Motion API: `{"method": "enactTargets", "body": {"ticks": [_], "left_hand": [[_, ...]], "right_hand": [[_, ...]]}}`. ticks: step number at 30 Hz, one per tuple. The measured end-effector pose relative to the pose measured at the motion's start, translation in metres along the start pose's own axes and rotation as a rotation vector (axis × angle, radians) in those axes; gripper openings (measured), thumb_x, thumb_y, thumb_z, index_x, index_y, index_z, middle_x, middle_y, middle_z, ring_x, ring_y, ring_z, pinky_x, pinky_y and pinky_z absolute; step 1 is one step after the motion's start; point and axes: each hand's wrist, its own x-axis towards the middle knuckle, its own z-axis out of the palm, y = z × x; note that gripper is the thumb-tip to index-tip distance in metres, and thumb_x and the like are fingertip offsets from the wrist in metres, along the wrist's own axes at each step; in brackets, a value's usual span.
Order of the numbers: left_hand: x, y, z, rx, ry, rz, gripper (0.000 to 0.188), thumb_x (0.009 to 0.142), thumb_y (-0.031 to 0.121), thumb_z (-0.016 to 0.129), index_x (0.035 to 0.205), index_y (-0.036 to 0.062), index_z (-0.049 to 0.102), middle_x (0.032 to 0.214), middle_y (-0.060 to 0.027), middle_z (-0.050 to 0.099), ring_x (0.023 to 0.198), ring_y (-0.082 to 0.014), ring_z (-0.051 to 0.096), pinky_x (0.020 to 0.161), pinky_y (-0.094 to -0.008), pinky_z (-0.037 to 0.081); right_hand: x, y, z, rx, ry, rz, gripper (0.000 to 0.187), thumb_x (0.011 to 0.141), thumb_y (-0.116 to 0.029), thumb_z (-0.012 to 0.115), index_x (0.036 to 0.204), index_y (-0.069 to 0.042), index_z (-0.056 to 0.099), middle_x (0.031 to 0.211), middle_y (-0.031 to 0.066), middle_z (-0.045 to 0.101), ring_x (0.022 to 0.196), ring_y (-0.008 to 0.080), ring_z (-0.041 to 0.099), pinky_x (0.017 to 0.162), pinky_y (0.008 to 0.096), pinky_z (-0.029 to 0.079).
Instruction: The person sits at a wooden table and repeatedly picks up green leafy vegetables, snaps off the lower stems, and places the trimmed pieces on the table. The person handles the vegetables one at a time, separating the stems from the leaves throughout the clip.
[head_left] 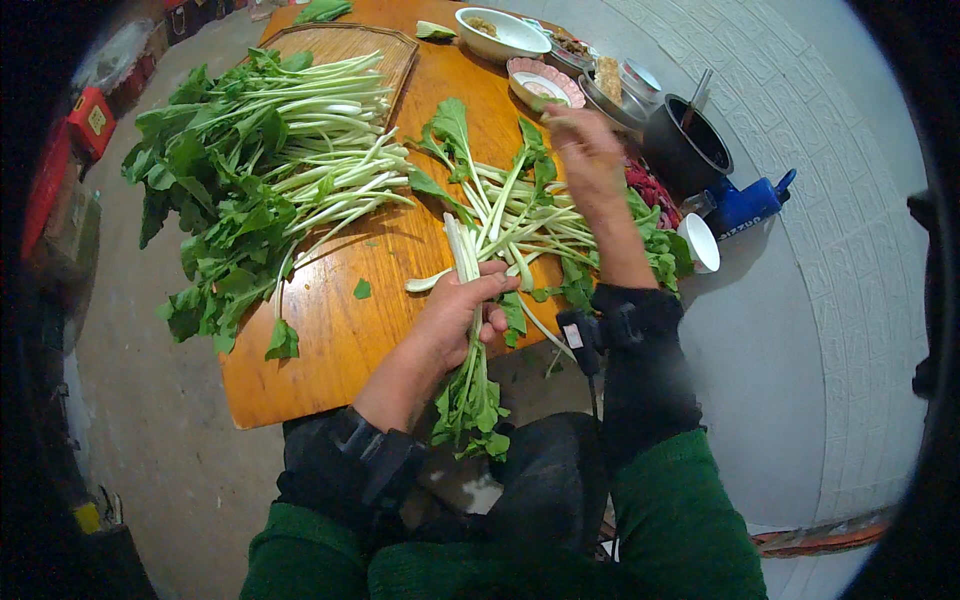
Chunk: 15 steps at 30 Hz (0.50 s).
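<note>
My left hand (462,312) is closed round a small bunch of leafy greens (467,395), pale stems pointing up and leaves hanging below the table edge. My right hand (588,150) is raised over the table's right side, just in front of a pink-rimmed plate (545,82). Its fingers are smeared by motion, so what they hold, if anything, does not show. Beneath and between my hands lies a loose, crossed pile of greens (500,200). On the left, a larger heap of greens (290,150) has its white stems lined up toward the right and its leaves drooping over the edge.
The wooden table (300,375) carries a woven tray (395,50) behind the heap. Along the right side stand a white bowl (510,38), dishes of food, a dark pot (687,145) with a utensil, a blue mug-like container (750,205) and a tipped white cup (700,243).
</note>
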Motion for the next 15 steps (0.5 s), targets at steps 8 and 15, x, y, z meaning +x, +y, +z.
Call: {"method": "enactTargets", "body": {"ticks": [8,15], "left_hand": [[-0.002,0.004,0.001,0.016,-0.131,0.051,0.018,0.082,0.014,0.056,0.093,0.0002,0.053,0.082,-0.0119,0.062,0.044,-0.0098,0.047,0.034,-0.0209,0.036],[-0.011,0.014,0.009,0.004,-0.128,0.107,0.013,0.082,0.016,0.058,0.085,0.0048,0.052,0.075,-0.0071,0.059,0.043,-0.0083,0.043,0.035,-0.0191,0.034]], "right_hand": [[-0.045,-0.083,-0.082,0.439,0.436,0.287,0.023,0.092,-0.017,0.048,0.104,0.001,0.055,0.095,0.0105,0.062,0.08,0.013,0.058,0.067,0.0241,0.047],[-0.085,-0.105,-0.097,0.441,0.236,0.35,0.016,0.088,-0.015,0.051,0.093,0.0,0.058,0.082,0.0075,0.06,0.072,0.0131,0.056,0.064,0.0244,0.045]]}}
